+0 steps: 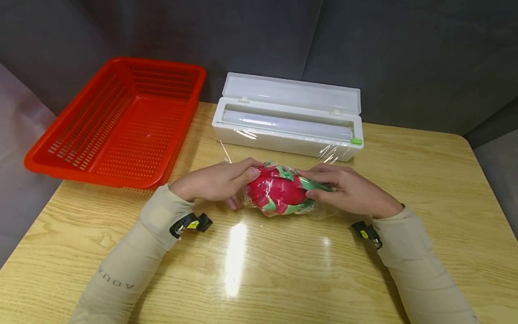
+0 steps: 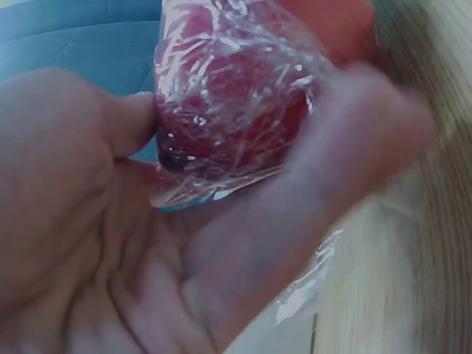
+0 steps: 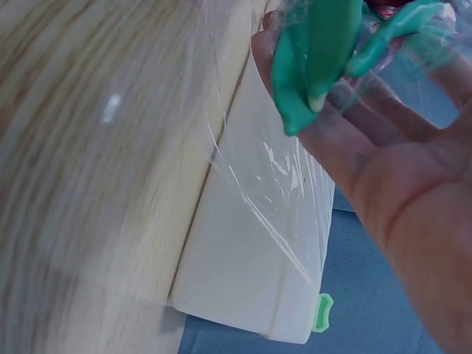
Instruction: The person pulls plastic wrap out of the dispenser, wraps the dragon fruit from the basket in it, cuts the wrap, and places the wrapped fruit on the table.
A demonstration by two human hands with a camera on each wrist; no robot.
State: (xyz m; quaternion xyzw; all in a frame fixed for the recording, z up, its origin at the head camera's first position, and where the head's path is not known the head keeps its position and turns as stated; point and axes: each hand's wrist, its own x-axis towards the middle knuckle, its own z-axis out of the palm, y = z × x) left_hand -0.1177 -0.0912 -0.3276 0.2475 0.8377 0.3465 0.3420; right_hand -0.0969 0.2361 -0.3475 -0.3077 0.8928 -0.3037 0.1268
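Dragon fruit [image 1: 279, 191], in clear film [image 1: 329, 153], lies between hands, touching both; neither nearer. Left hand [image 1: 220, 180] grips rounded end, just to its right; right hand [image 1: 344, 189] holds leafy end between thumb and fingers. Long axis runs roughly hand to hand, green leaf tips pointing into right hand.

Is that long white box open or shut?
The white box is open: its lid is tipped back behind it, and the roll shows inside.
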